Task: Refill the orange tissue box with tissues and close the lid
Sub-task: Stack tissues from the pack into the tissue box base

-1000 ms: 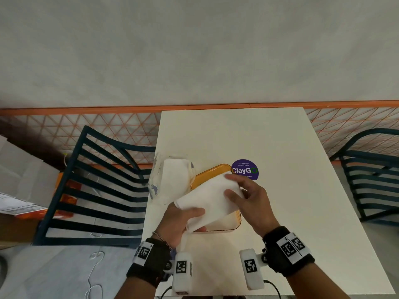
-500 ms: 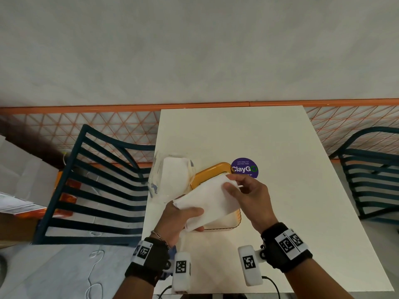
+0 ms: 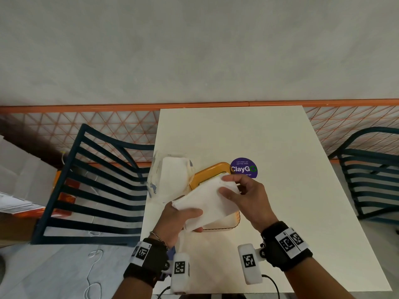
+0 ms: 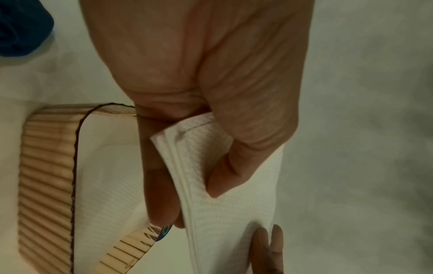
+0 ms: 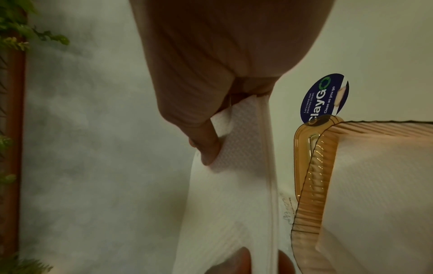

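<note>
A folded stack of white embossed tissues (image 3: 207, 203) hangs above the open ribbed translucent orange tissue box (image 3: 234, 222) near the white table's (image 3: 280, 190) left edge, left hand (image 3: 174, 221) pinching its near end, right hand (image 3: 248, 197) pinching its far end.

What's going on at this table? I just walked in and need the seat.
A person is refilling a ribbed translucent orange tissue box on the white table. Both hands hold a folded stack of white paper tissues above the open box: the left hand grips the near end, the right hand pinches the far end. The box's orange lid lies off beyond it, so closing remains. A clear plastic pack of tissues sits to the left.
</note>
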